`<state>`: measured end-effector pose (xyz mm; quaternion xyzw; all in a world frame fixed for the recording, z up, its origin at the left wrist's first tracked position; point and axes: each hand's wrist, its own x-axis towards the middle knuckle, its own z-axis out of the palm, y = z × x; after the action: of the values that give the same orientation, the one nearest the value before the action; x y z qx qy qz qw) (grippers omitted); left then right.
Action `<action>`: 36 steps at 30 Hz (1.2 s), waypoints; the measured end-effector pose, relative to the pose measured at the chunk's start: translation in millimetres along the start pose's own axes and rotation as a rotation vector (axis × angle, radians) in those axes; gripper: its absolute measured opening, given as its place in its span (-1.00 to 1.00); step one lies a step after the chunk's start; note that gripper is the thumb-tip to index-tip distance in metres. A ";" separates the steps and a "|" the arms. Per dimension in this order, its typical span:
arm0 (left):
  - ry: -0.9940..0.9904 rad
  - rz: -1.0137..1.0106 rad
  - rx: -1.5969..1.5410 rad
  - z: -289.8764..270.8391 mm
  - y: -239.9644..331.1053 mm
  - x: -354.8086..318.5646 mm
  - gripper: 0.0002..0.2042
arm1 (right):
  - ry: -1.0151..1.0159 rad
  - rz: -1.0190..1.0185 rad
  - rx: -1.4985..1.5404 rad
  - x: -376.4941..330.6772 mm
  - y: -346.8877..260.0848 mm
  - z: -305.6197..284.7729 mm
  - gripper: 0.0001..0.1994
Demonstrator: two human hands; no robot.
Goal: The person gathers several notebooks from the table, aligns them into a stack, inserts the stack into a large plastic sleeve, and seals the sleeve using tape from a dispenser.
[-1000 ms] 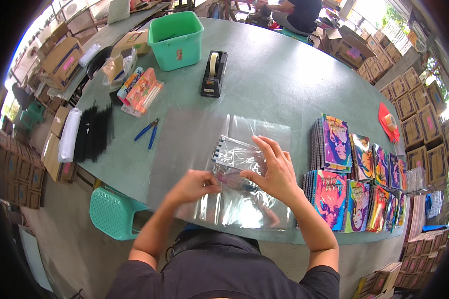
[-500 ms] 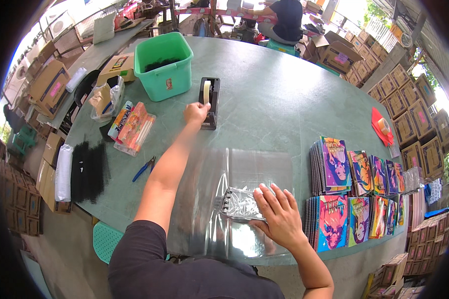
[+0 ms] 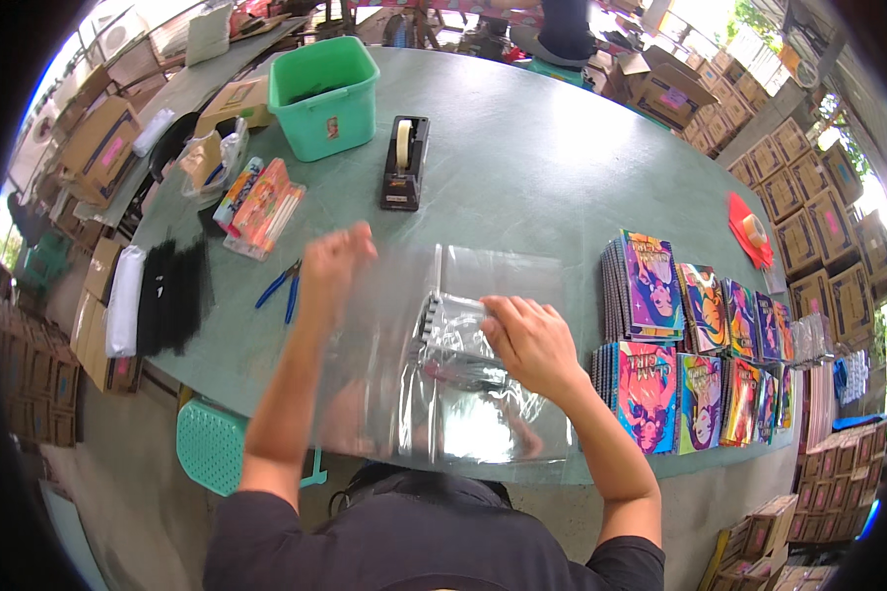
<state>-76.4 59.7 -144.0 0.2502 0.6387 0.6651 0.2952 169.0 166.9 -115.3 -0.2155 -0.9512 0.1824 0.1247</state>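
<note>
A wide clear plastic sheet [image 3: 483, 433] lies on the table before me. On it is a small spiral-bound item [image 3: 453, 325] with a dark coil on its left edge, folded into glossy clear plastic; its cover is hidden by glare. My right hand [image 3: 534, 340] is closed over the right end of this bundle, thumb and fingers bent on the plastic. My left hand [image 3: 337, 258], smeared by motion, hovers over the sheet's left side with fingers drawn together; whatever they pinch is too small to make out. Beyond it stands a black tape dispenser [image 3: 404, 167] with a roll of tape.
A green bin [image 3: 325, 108] stands at the back left. Pencil packs [image 3: 266, 209], blue-handled pliers [image 3: 284, 291] and black coils [image 3: 175, 295] lie left. Stacked spiral notebooks [image 3: 650, 295] line the right. A tape roll [image 3: 754, 229] rests on red material. A person [image 3: 562, 34] sits beyond.
My left hand has left the tape dispenser and come back toward the plastic sheet. My right hand has gone from lying flat on the bundle to curling over it. The view has shifted slightly.
</note>
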 end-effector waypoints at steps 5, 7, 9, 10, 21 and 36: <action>-0.083 -0.193 -0.226 61.1 -17.5 -133.0 -0.67 | 0.032 -0.052 0.025 9.9 0.4 7.7 -0.73; 0.100 0.051 0.055 79.8 -26.1 -129.7 -0.66 | 0.026 -0.057 0.029 8.0 -0.9 8.5 -0.71; 0.227 0.222 0.281 84.4 -41.1 -129.8 -0.64 | 0.037 -0.053 0.029 3.6 1.9 9.6 -0.70; 0.270 0.280 0.367 82.4 -48.1 -130.9 -0.63 | -0.020 -0.039 0.058 1.9 -2.4 5.3 -0.65; -0.084 -0.100 -0.280 63.1 -43.8 -166.5 -0.78 | -0.038 -0.288 -0.019 -18.0 -2.0 -4.5 -0.42; -0.010 0.033 -0.145 69.5 11.5 -146.4 -0.68 | -0.052 -0.227 -0.067 -21.2 -8.7 1.2 -0.24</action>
<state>74.7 4.0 -121.9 0.2419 0.5833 0.7130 0.3047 183.9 149.6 -116.3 -0.1058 -0.9779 0.1409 0.1123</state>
